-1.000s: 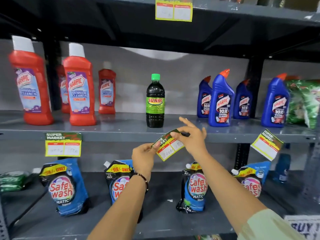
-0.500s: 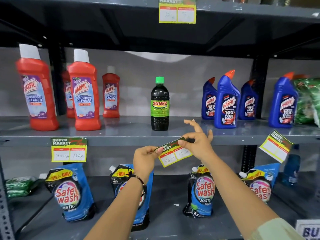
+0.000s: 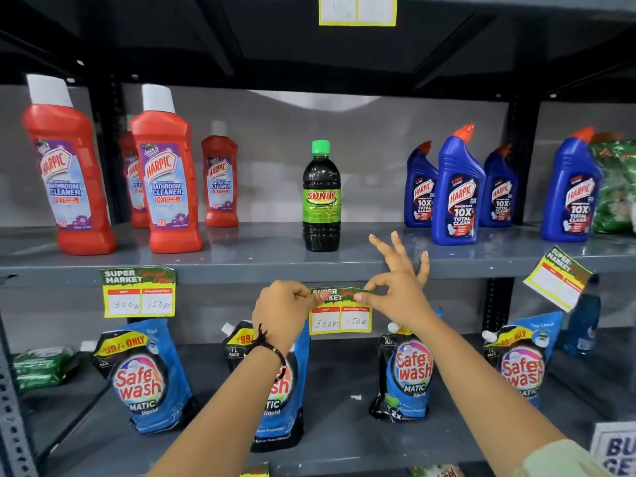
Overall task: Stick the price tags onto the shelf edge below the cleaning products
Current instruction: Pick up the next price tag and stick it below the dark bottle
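At the front edge of the middle shelf (image 3: 241, 270), just below the dark bottle (image 3: 321, 196): one price tag (image 3: 340, 313), pinched at its top corners. Left hand (image 3: 282, 309) curled nearly shut, thumb and forefinger on the upper left corner. Right hand (image 3: 395, 290) pinching the upper right corner, other fingers fanned open above the shelf lip.

Tag: green header strip, yellow border, two white boxes with handwritten figures, reading 300 and 150. It hangs level, its top strip close against the edge; whether it is stuck yet cannot be told.

Risks, as judged: uneven pressing could leave it crooked, like the tilted tag (image 3: 557, 278) near the right end of the edge. A weak press along the top might let it peel and drop onto the detergent pouches (image 3: 406, 373) below.

Further along the edge, left: a second tag (image 3: 139, 292), stuck straight.

On the shelf behind: red bottles (image 3: 165, 173) left, blue bottles (image 3: 459, 187) right.
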`<state>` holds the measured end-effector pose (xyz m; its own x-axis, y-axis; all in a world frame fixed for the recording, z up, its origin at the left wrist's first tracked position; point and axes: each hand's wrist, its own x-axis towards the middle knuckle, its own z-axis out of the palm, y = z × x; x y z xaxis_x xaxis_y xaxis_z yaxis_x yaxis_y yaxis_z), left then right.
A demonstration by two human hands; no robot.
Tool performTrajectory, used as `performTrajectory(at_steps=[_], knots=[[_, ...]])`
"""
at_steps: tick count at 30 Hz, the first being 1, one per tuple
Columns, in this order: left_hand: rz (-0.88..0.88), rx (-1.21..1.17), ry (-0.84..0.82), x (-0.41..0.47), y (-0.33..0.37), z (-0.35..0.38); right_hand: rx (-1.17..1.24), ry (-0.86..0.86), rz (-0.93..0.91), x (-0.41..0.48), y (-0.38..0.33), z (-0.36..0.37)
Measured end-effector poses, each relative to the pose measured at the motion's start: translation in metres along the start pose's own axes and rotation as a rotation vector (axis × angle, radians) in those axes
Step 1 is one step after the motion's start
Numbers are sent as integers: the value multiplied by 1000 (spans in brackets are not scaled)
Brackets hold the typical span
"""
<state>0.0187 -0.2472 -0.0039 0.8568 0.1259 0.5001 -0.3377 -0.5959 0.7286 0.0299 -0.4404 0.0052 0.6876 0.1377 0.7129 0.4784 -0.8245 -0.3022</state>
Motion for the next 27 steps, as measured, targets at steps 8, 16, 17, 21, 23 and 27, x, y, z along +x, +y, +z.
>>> performTrajectory(at_steps=[8, 16, 17, 21, 23, 27], knots=[[-27, -57, 31, 6, -1, -3, 184, 56, 65, 5, -1, -1], [-15, -31, 131, 10, 14, -16, 208, 127, 197, 15, -11, -1], [-20, -21, 129, 10, 14, -16, 206, 133, 201, 16, -11, 0], [-15, 33, 162, 8, 13, -14, 186, 162, 193, 17, -12, 3], [-20, 108, 190, 9, 15, -13, 178, 201, 190, 16, -12, 5], [-41, 249, 227, 11, 18, -13, 159, 244, 175, 15, -13, 6]])
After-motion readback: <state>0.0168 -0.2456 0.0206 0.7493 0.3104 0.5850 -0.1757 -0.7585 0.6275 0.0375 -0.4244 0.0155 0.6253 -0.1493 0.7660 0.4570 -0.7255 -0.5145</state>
